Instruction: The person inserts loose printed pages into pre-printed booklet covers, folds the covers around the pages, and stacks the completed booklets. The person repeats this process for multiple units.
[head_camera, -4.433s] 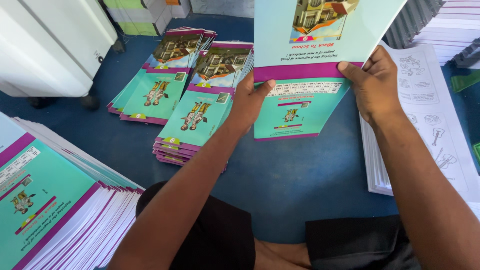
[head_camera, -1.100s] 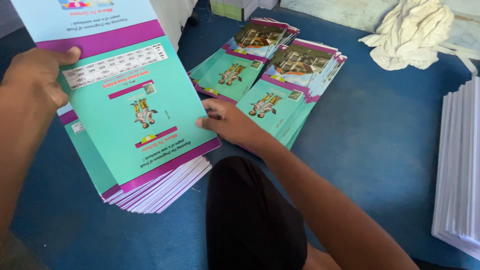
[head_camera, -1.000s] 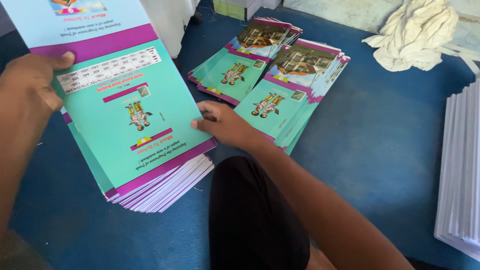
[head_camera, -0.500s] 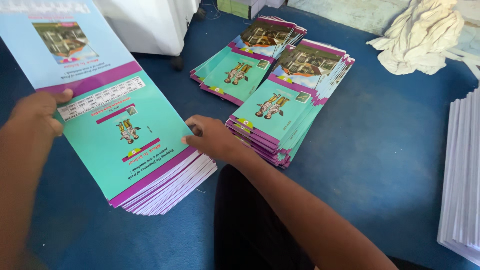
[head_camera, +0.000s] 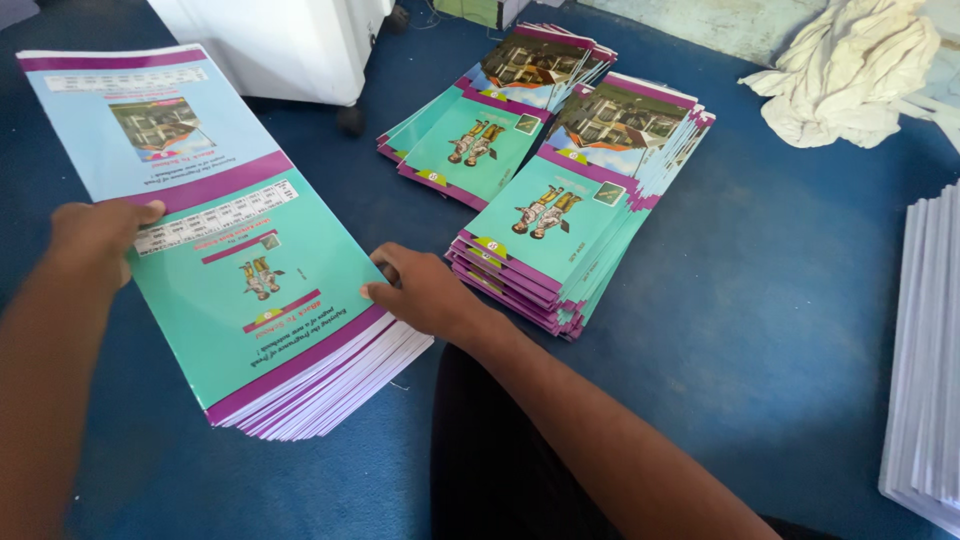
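While both hands (head_camera: 95, 235) (head_camera: 420, 292) grip its edges, the cover sheet (head_camera: 215, 235) lies between them.

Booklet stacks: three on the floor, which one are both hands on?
The near-left stack, with unfolded covers lying flat and open. The left hand grips its left edge, the right hand its right edge. The two folded stacks farther back lie untouched.
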